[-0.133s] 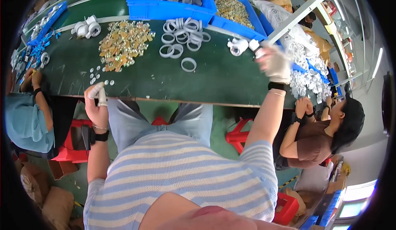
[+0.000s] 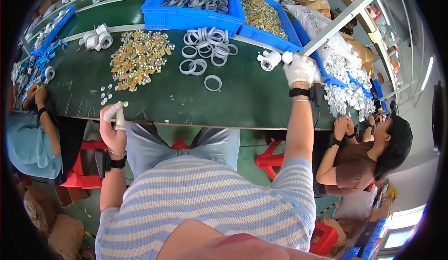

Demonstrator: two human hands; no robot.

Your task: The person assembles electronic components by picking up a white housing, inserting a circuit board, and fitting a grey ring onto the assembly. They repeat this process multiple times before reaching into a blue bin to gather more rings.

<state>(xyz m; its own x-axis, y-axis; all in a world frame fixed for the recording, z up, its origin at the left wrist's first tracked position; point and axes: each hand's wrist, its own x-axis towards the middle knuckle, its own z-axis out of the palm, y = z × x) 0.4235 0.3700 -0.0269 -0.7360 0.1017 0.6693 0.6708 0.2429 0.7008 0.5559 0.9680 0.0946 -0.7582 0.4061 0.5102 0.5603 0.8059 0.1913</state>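
Observation:
My left hand [image 2: 113,128], with white covers on thumb and finger, is at the near table edge. Its fingers are bent together, the tips touching or just beside a small white disc [image 2: 125,104]; whatever they pinch is hidden. Several more discs [image 2: 109,95] lie just beyond. At the right, my white-gloved right hand [image 2: 300,71] rests low over the table with fingers curled down, hiding what is under them. A small white piece [image 2: 287,57] is against its left side, and a white cylindrical housing [image 2: 269,61] lies further left.
On the green table [image 2: 163,102] are a heap of small circuit boards [image 2: 140,57], grey rings [image 2: 213,83] and white housings [image 2: 97,38]. Blue bins [image 2: 193,18] stand behind. Clear plastic parts [image 2: 347,101] lie at right. Co-workers sit on both sides; a metal post [image 2: 347,15] slants at right.
My right hand has come down and left, from a blurred movement to rest beside the white piece. My left fingers stay by the discs. The whole view has shifted slightly.

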